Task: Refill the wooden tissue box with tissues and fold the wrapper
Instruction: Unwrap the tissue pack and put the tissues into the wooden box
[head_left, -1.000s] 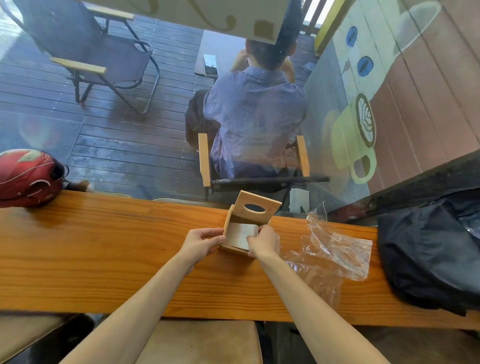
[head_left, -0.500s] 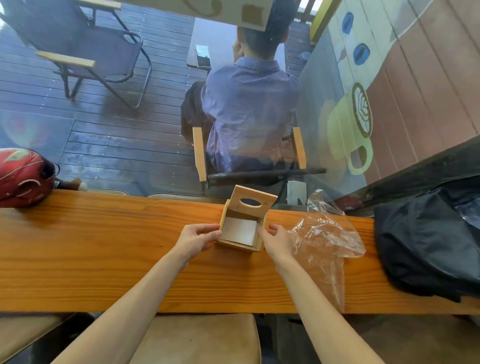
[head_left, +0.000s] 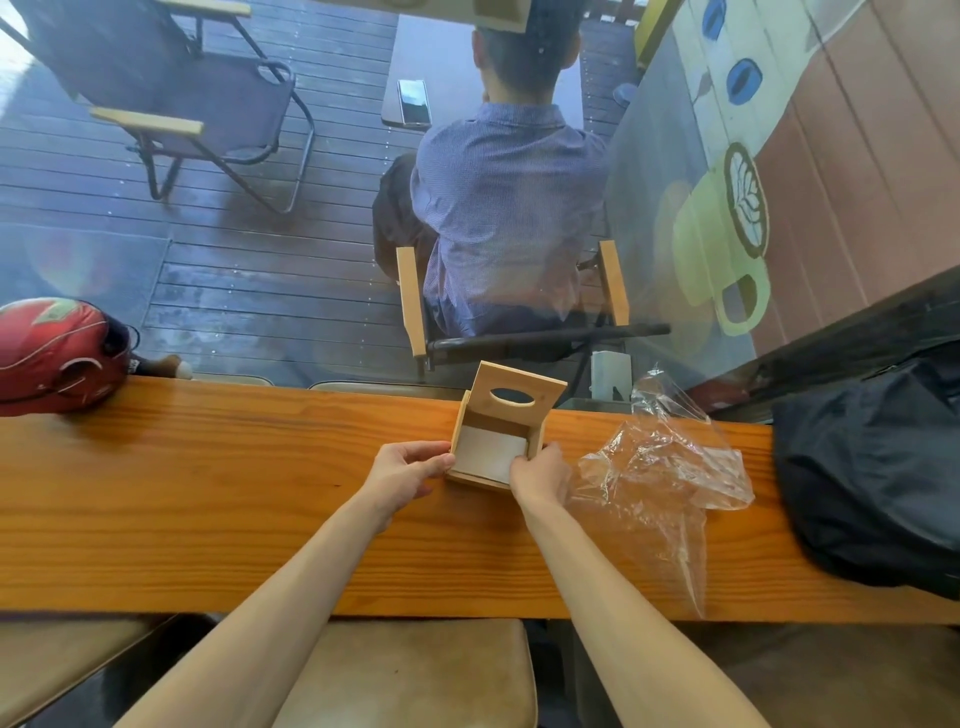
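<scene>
Both hands were on the small light-wood tissue box (head_left: 498, 441): the left hand (head_left: 410, 470) pinched its near-left corner between thumb and fingers, and the right hand (head_left: 540, 473) curled over the near-right edge, fingertips on the white stack of tissues (head_left: 488, 454) inside. Neither was clenched hard; it was a light, steadying hold. The box sat on the long, glossy orange-brown wooden counter (head_left: 208, 493), close to its far edge and roughly mid-length. Its square hinged lid (head_left: 511, 397) stood tilted up and back, a smooth oval slot cut through it. The tissues lay flat and filled the box's square opening.

Just right of the box, touching the right wrist, sprawled the crinkled clear plastic wrapper (head_left: 660, 467), glinting, one tail draping toward the counter's near edge. It was not folded. Further right, a dark, soft fabric bag (head_left: 872, 467) slumped across the counter. At the far left end rested a shiny red helmet (head_left: 52, 358). Between helmet and box the grained counter lay open. Beyond the counter, a person in a blue checked shirt (head_left: 509, 208) sat facing away.
</scene>
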